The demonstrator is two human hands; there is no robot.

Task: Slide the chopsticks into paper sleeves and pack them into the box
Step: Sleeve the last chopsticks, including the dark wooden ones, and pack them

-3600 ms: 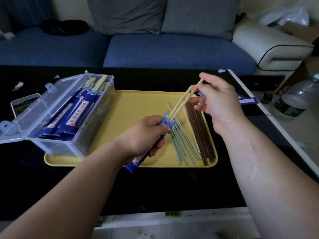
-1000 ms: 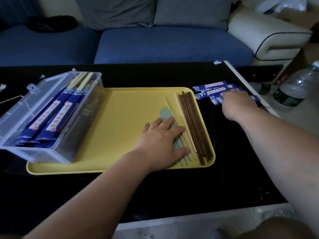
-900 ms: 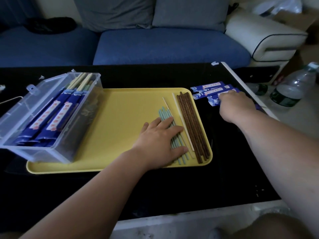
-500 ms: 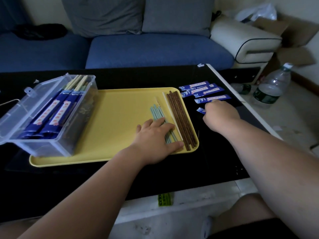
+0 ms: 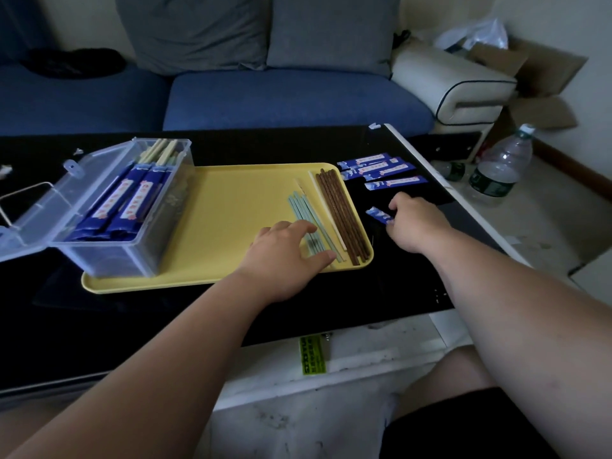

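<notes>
A yellow tray [image 5: 231,200] lies on the black table. On its right side are pale green chopsticks [image 5: 303,210], a cream pair [image 5: 323,202] and dark brown chopsticks [image 5: 341,210]. My left hand [image 5: 288,250] rests flat on the green chopsticks, fingers straight. My right hand [image 5: 414,223] is just right of the tray and holds a blue paper sleeve [image 5: 377,215]; only its end shows. More blue sleeves [image 5: 381,170] lie on the table beyond. The clear plastic box [image 5: 129,207] stands on the tray's left end, lid open, with sleeved chopsticks inside.
A blue sofa [image 5: 291,97] runs behind the table. The table's white right edge [image 5: 430,167] is close to the sleeves. A plastic water bottle [image 5: 500,167] stands on the floor to the right, with cardboard boxes [image 5: 536,81] behind it.
The sleeved pair I held went away and my left hand came down on the green chopsticks. My right hand reached to the sleeve pile and has drawn one sleeve back toward the tray.
</notes>
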